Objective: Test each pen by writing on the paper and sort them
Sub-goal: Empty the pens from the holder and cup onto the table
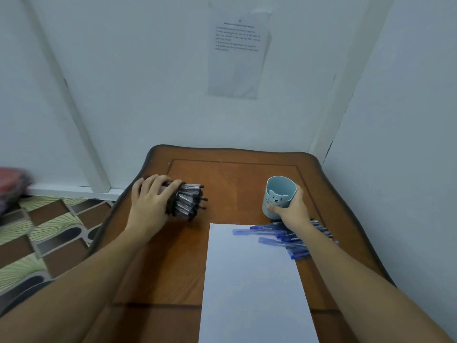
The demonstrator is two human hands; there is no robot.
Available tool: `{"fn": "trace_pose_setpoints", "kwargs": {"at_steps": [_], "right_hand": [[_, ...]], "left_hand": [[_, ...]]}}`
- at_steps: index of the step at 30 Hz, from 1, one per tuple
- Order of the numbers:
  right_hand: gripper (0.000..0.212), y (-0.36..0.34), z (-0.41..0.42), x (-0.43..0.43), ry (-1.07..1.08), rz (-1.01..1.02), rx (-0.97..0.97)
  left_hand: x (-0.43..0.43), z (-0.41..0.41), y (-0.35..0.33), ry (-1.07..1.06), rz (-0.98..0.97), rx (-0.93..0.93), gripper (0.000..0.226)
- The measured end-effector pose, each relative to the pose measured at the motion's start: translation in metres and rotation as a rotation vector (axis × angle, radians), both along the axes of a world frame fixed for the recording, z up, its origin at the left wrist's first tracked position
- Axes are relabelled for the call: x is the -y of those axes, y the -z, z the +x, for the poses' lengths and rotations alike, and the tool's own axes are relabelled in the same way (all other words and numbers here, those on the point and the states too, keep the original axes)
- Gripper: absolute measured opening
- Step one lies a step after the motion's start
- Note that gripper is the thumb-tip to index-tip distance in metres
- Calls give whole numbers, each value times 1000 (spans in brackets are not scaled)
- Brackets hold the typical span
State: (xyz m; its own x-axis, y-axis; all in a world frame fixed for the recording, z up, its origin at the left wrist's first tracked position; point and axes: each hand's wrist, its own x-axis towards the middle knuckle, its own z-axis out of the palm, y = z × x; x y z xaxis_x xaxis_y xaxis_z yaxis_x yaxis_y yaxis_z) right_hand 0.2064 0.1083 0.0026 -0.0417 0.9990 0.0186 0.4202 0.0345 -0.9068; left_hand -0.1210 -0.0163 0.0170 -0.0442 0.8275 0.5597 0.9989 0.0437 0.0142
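Observation:
A white sheet of paper (252,280) lies on the brown wooden table (235,179), reaching to the near edge. My left hand (150,201) grips a dark pen holder (170,196) tipped on its side, with several black pens (190,200) sticking out toward the right. My right hand (291,209) holds an upright light-blue cup (278,196) with a bear face; its inside looks empty. Several blue pens (277,235) lie in a loose pile on the paper's right corner and the table, partly under my right wrist.
The table stands in a corner between white walls. A printed notice (237,50) is taped to the wall behind it. Patterned floor (44,231) shows to the left, with a blurred red object (12,179) at the far left edge.

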Motion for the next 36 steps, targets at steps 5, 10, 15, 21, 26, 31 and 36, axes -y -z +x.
{"fn": "trace_pose_setpoints", "kwargs": {"at_steps": [5,10,15,21,26,31,36], "right_hand": [[91,-3,-1,4,2,-3,2],[91,-2,-2,4,14,-8,14],[91,-3,-3,6,20,-7,6],[91,-3,-4,6,22,-7,-6],[91,-3,-3,5,17,-1,-12],[92,-2,-3,4,14,4,-2],[91,-3,-4,6,16,16,-3]], "left_hand": [[18,-27,-9,-9,-131,-229,85],[28,-44,-18,12,-105,-213,72],[43,-67,-28,13,-59,-239,62],[57,-92,-38,-21,-144,-361,104],[55,-94,-48,33,-136,-441,110],[38,-109,-52,45,-132,-548,99],[32,-112,-60,6,-195,-616,87]]}}
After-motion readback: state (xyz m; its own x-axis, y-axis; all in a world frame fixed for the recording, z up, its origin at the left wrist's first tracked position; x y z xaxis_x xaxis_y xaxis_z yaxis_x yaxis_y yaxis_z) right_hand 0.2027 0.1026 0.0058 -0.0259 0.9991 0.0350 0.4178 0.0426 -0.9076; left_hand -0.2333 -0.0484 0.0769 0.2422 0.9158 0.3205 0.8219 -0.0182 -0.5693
